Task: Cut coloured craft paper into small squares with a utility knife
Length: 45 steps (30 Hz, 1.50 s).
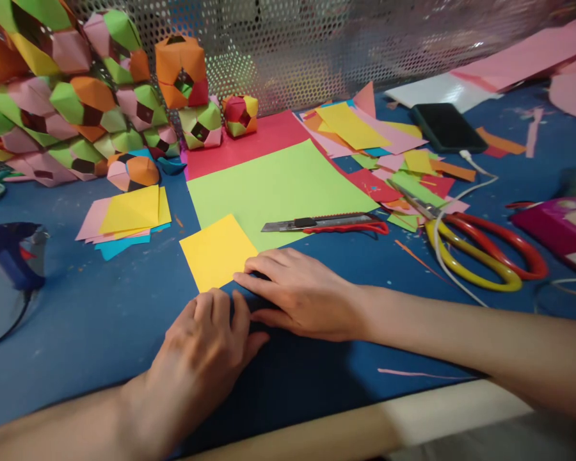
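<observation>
A yellow paper square (218, 250) lies flat on the blue table, its upper right edge over a green sheet (264, 182). My left hand (208, 339) has its fingers curled together at the paper's lower edge. From the right, my right hand (302, 291) pinches at the paper's right corner, thumb and fingers close together. Both hands nearly meet there, and they hide the paper's lower part. Just beyond my right hand, a box cutter (324, 223) with a red handle rests partly on the green sheet, blade pointing left.
Several folded paper modules (81, 105) are stacked at the back left. Paper squares (129, 214) and a blue glue gun (14, 253) lie left. To the right are scissors (484, 253), paper scraps (413, 173), a phone (447, 127) with a white cable, and a magenta object (557, 227).
</observation>
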{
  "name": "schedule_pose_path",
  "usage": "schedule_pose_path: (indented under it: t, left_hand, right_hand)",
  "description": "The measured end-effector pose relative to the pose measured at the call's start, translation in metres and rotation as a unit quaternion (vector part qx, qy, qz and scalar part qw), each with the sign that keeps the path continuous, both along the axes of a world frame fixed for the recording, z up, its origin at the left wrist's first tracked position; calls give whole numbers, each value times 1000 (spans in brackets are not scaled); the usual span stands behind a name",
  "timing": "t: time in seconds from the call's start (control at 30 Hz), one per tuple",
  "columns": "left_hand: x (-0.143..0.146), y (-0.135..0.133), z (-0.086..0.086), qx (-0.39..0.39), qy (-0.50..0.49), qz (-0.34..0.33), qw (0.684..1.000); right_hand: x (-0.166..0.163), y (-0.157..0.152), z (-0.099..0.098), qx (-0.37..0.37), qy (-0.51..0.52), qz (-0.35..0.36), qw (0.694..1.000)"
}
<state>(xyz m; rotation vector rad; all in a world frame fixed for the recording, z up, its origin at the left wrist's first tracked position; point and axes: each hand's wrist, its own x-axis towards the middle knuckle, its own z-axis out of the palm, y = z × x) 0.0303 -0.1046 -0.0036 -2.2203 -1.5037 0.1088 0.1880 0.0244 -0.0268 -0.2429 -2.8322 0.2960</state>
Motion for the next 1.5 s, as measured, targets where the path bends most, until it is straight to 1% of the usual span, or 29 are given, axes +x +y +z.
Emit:
schedule_pose_path:
  t: [0.13, 0.23, 0.3, 0.4, 0.47, 0.57, 0.7, 0.87, 0.93, 1.13, 1.27, 1.33, 1.37, 1.43, 1.5]
  left_hand:
    - [-2, -2, 2, -1, 21, 12, 1000]
    - [-10, 2, 7, 2, 23, 13, 1000]
    - [-19, 11, 11, 2, 4, 13, 1000]
    - [-35, 35, 13, 3, -51, 19, 999]
    - [-46, 52, 9, 34, -108, 23, 993]
    - [-59, 70, -4, 34, -167, 40, 985]
    - [-67, 78, -19, -8, -196, 75, 978]
    - [-71, 84, -22, -23, -215, 101, 971]
    - [-72, 87, -23, -21, -219, 90, 971]
    - [-75, 89, -29, 30, -229, 11, 973]
    - [-74, 86, -31, 53, -235, -9, 970]
    - [-73, 83, -30, 65, -234, -10, 970]
    - [-72, 82, -30, 69, -230, -9, 971]
    - [-70, 79, -28, 78, -218, -9, 973]
    - [-69, 77, -27, 87, -203, -14, 975]
  right_hand:
    - [2, 1, 2, 10, 7, -12, 1000]
    - [8, 8, 3, 29, 13, -43, 999]
    - [13, 15, 3, 34, 23, -60, 997]
    - [18, 22, 3, 15, 36, -62, 997]
    - [18, 21, 3, -3, 38, -54, 998]
    - [15, 14, 2, -27, 40, -29, 998]
    - [13, 7, 0, -39, 50, -13, 998]
    - [14, 8, -3, -29, 50, -7, 998]
    - [15, 9, -4, -19, 52, -7, 998]
    - [13, 10, -7, 1, 44, -4, 999]
    - [18, 18, 2, 29, 40, 12, 999]
    - [28, 31, 9, 70, 41, -12, 997]
    - [35, 40, 12, 94, 42, -48, 994]
    - [53, 60, 16, 136, 20, -148, 979]
    - [70, 78, 15, 143, -40, -219, 964]
